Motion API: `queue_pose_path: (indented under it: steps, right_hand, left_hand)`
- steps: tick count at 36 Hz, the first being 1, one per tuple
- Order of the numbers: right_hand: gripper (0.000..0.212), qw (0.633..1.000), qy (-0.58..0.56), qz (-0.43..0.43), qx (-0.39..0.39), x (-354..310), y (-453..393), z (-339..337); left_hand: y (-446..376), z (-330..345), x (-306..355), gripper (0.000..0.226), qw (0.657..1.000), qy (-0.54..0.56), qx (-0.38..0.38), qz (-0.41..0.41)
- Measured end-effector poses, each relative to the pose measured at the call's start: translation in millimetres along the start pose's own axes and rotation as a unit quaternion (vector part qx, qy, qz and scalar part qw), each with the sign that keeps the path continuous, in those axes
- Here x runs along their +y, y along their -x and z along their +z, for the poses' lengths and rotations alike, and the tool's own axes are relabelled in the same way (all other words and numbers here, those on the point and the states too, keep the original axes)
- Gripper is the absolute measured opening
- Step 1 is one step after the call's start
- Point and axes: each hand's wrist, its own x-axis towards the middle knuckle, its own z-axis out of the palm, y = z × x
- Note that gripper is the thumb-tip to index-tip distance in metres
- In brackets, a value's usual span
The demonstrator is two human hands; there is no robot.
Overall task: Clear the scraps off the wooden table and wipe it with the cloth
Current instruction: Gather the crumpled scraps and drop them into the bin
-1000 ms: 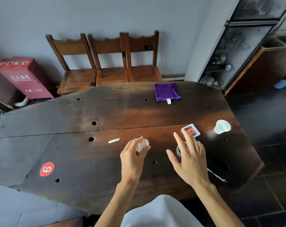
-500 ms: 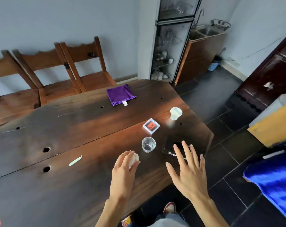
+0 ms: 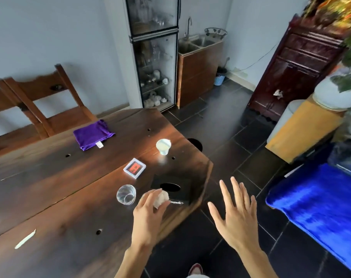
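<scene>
Left hand (image 3: pixel 148 214) pinches a white scrap (image 3: pixel 162 198) at its fingertips; right hand (image 3: pixel 236 213) spread wide.

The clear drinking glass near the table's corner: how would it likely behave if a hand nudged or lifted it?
The clear drinking glass looks thin-walled, so probably fragile and light. It stands upright on the dark wooden table near the edge, so a push could tip it and roll it off. Its smooth sides may be slippery.

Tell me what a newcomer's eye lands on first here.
The left hand pinching a crumpled white paper scrap above the dark wooden table, near its right end. Beside it, the open right hand hovers over the floor. The folded purple cloth lies near the far edge.
</scene>
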Motion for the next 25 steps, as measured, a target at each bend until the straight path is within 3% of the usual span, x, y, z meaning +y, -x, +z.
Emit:
queue_pose_path:
  steps: [14,25]
  right_hand:
    - [0.075,1.000,-0.018,0.000,0.024,108,-79,-21]
    - [0.074,0.999,-0.025,-0.032,0.026,143,-204,-13]
  left_hand:
    - [-38,117,70,0.028,0.999,0.008,-0.040,0.013]
    - [-130,194,81,0.029,1.000,0.016,-0.007,-0.011]
